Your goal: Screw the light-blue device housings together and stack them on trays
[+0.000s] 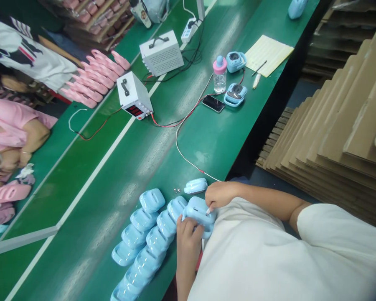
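Observation:
A glossy light-blue plastic case (196, 205) with a small dark slot in its face lies at the table edge, close against the white shirt. My left hand (189, 234) grips its near side, fingers curled over the edge. My right hand (221, 195) is closed in a pinch on a small whitish piece (208, 211), its tip touching the case's face; its kind is too small to tell. Just beyond the right hand lies another light-blue case (196, 186), and a few tiny metal parts (177, 190) lie beside it.
Rows of light-blue cases (134, 236) stand left of my hands. Farther along the green table (163, 154) are a power supply (134, 96), phone (213, 103), bottle (219, 77) and wired blue units (235, 94). Cardboard sheets (332, 129) stand right. Co-workers sit across.

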`<state>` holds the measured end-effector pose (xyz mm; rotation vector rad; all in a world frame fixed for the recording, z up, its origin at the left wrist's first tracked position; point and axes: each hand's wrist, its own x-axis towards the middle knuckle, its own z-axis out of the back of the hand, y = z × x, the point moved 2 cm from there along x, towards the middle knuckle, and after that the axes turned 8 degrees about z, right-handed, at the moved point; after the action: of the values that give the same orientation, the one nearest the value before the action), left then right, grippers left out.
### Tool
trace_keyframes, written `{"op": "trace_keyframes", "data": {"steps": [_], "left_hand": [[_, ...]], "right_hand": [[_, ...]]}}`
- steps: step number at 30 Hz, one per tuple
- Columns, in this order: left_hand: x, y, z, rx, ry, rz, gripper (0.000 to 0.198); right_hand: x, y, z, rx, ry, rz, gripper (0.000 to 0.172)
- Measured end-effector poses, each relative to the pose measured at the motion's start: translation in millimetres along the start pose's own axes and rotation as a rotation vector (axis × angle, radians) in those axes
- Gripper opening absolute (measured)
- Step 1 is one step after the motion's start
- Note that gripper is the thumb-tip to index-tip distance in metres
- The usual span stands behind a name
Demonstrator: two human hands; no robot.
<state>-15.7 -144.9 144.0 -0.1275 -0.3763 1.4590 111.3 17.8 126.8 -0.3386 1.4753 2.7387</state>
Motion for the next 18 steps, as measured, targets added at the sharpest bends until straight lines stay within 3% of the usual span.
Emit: {"op": "trace_keyframes", "data": {"steps": [9,18], "left_hand": [[2,-6,-0.8,0.008,0.018,0.007,0.028],[1,1,-3.6,0.014,0.064,0.102,0.033]], "right_hand": [[12,-2,-3,0.013,0.086,0.074,0.022],[16,4,-9,-0.03,-0.001,0.038,0.024]]}}
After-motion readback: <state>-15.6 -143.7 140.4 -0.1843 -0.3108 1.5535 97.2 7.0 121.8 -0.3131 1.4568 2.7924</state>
